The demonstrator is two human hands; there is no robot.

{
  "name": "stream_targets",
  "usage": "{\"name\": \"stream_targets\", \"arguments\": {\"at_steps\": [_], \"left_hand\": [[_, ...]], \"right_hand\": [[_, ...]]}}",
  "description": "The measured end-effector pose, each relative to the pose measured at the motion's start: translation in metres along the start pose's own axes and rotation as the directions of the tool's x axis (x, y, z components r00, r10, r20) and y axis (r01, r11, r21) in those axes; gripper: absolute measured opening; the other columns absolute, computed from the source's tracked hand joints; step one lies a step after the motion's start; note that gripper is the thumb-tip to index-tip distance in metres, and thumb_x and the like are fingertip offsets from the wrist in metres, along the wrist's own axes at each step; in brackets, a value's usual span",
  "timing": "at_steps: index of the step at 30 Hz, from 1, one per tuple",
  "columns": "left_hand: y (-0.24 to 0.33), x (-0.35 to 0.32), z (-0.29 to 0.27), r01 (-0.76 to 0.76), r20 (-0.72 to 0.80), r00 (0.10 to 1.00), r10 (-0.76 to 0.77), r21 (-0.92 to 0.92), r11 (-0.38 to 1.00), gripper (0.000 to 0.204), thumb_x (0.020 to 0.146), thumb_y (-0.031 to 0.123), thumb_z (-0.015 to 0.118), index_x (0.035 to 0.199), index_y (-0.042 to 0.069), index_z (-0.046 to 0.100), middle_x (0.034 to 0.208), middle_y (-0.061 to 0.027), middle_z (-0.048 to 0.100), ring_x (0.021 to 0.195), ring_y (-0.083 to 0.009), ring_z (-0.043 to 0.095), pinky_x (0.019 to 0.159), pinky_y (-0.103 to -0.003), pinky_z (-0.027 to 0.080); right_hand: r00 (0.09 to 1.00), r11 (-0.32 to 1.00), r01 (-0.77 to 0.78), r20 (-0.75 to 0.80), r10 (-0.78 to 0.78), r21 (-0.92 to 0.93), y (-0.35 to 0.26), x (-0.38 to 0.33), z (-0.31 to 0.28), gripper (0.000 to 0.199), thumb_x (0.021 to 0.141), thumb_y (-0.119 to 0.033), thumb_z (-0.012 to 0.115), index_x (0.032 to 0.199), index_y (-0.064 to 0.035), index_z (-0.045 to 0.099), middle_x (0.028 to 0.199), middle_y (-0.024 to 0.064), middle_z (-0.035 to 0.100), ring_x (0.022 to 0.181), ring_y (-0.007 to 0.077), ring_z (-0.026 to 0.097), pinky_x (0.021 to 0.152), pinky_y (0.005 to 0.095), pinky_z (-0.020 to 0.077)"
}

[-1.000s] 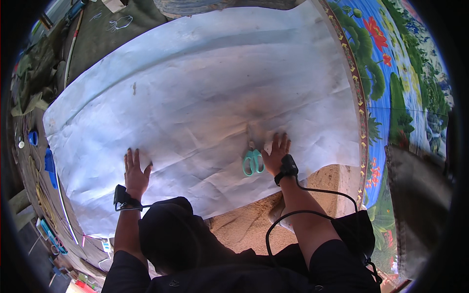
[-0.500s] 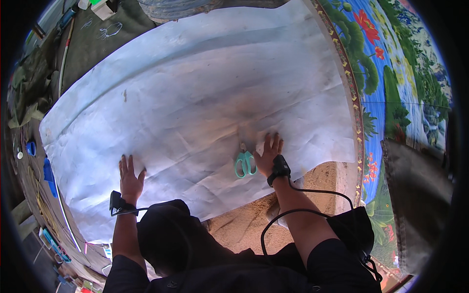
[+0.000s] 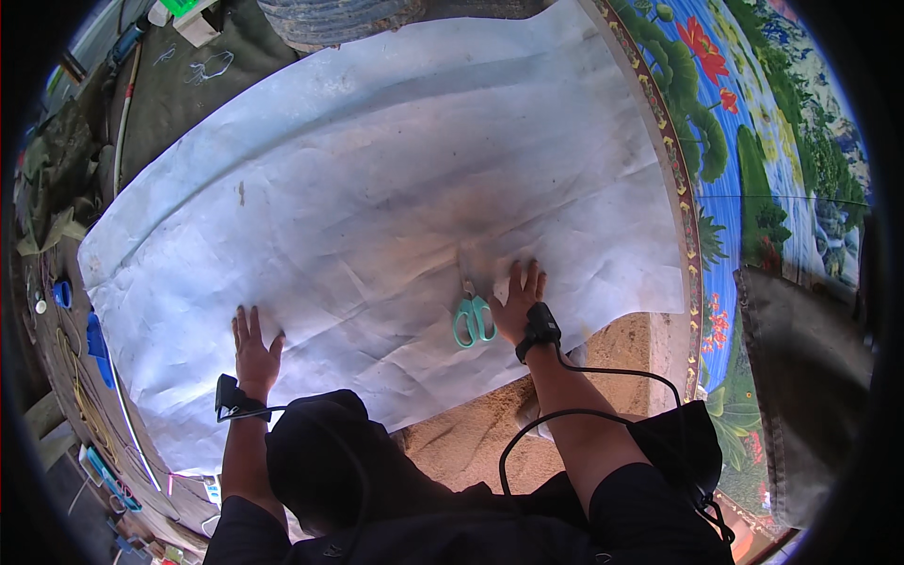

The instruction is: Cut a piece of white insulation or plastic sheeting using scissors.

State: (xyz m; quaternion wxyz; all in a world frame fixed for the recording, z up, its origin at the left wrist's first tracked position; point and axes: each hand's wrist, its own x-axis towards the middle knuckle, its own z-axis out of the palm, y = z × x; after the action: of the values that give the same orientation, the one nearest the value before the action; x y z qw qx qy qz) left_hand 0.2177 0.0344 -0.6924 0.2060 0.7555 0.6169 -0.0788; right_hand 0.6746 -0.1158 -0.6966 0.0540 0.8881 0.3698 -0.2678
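Observation:
A large, creased white sheet is spread out before me. On its near left part my left hand lies flat with the fingers stretched. My right hand rests flat on the sheet farther to the right, fingers spread, holding nothing. Just left of that hand lies a pair of scissors with turquoise handles, its blades pointing away from me. Each wrist carries a black strapped device with a cable.
Sandy brown ground shows below the sheet's near edge. A brightly printed floral panel runs along the right. A grey ribbed round object stands at the far edge. Blue items, cords and a pale rod lie at left.
My left hand has shifted very slightly in the picture. Both hands stay flat on the sheet, and the scissors remain beside the right one.

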Motion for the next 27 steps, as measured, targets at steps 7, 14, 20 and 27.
{"name": "stream_targets", "arguments": {"at_steps": [7, 14, 20, 27], "left_hand": [[-0.002, 0.001, 0.001, -0.016, -0.014, 1.000, 0.016, 0.006, 1.000, 0.080, 0.086, 0.029, 0.069, 0.150, 0.008, 0.027, 0.157, -0.0207, 0.018, 0.143, -0.0445, 0.020, 0.114, -0.046, 0.029], [0.006, 0.002, -0.005, 0.020, 0.023, 1.000, -0.020, -0.012, 1.000, 0.079, 0.086, 0.028, 0.069, 0.150, 0.007, 0.027, 0.157, -0.0216, 0.017, 0.143, -0.0448, 0.019, 0.115, -0.046, 0.028], [0.006, 0.004, -0.007, 0.033, 0.062, 0.998, -0.033, -0.003, 0.999, 0.081, 0.085, 0.028, 0.069, 0.150, 0.008, 0.025, 0.158, -0.0211, 0.015, 0.143, -0.0439, 0.018, 0.115, -0.046, 0.028], [0.006, 0.006, -0.006, 0.058, 0.093, 0.994, -0.059, 0.014, 0.998, 0.082, 0.085, 0.028, 0.069, 0.151, 0.008, 0.024, 0.158, -0.0204, 0.015, 0.144, -0.0433, 0.018, 0.115, -0.045, 0.028]], "right_hand": [[1.000, 1.000, 0.016, -0.013, -0.016, -0.007, 0.005, 0.002, 0.003, 0.086, 0.085, -0.042, 0.065, 0.153, -0.0161, 0.020, 0.161, 0.0159, 0.005, 0.147, 0.0419, 0.009, 0.101, 0.0683, 0.0347], [0.999, 0.999, 0.049, -0.018, -0.049, -0.013, 0.008, 0.003, 0.002, 0.087, 0.084, -0.043, 0.065, 0.153, -0.0149, 0.020, 0.160, 0.0170, 0.006, 0.146, 0.0437, 0.010, 0.103, 0.0654, 0.0358], [0.996, 0.996, 0.082, -0.029, -0.083, -0.043, 0.011, 0.006, 0.005, 0.087, 0.084, -0.043, 0.065, 0.153, -0.0127, 0.022, 0.158, 0.0225, 0.010, 0.144, 0.0487, 0.011, 0.112, 0.0539, 0.0316], [0.994, 0.994, 0.106, -0.021, -0.106, -0.021, 0.012, 0.005, -0.002, 0.086, 0.084, -0.044, 0.065, 0.151, -0.0090, 0.025, 0.156, 0.0277, 0.012, 0.143, 0.0512, 0.011, 0.116, 0.0524, 0.0219]]}}
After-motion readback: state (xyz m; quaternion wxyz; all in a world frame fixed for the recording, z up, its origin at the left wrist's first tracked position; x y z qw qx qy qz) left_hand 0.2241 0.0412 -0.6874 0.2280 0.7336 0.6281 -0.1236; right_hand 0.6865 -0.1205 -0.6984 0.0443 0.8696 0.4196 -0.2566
